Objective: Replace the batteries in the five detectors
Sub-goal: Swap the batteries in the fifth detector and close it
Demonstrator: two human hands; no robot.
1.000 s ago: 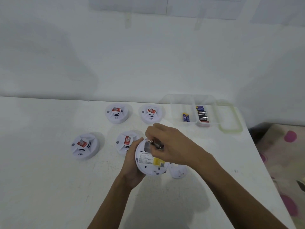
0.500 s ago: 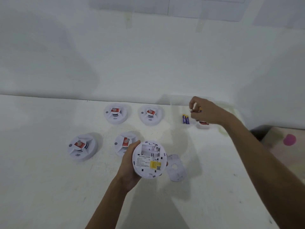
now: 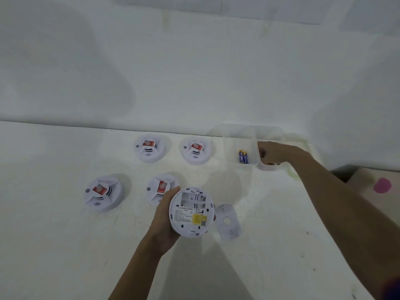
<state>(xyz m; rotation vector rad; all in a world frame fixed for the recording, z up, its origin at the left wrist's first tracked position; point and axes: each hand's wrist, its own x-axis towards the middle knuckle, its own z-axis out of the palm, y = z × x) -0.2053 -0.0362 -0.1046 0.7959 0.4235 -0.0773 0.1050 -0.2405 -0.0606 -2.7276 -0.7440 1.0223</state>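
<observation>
Four detectors (image 3: 104, 192) sit on the table (image 3: 54, 245). The left hand (image 3: 162, 221) grips the fifth detector (image 3: 191, 212), back up, bay empty, cover (image 3: 227, 221) just beside. The right hand (image 3: 272, 152) dips into the box (image 3: 229, 137) beside two batteries (image 3: 243, 156); whether its fingers grip anything is unclear.

Pretty plain setup: a white table (image 3: 54, 245) with a scuffed, lightly marked top sits right up against a bare white wall (image 3: 194, 72). The wall has big soft shadows on its left and right sides, all under dim, cool light. At the very top edge there's a paler panel (image 3: 238, 5) with thin seams, can't tell what it is, and past the table's right corner there's a beige bit of rug or cloth (image 3: 363, 178) with a pink blob (image 3: 382, 185) on it.
</observation>
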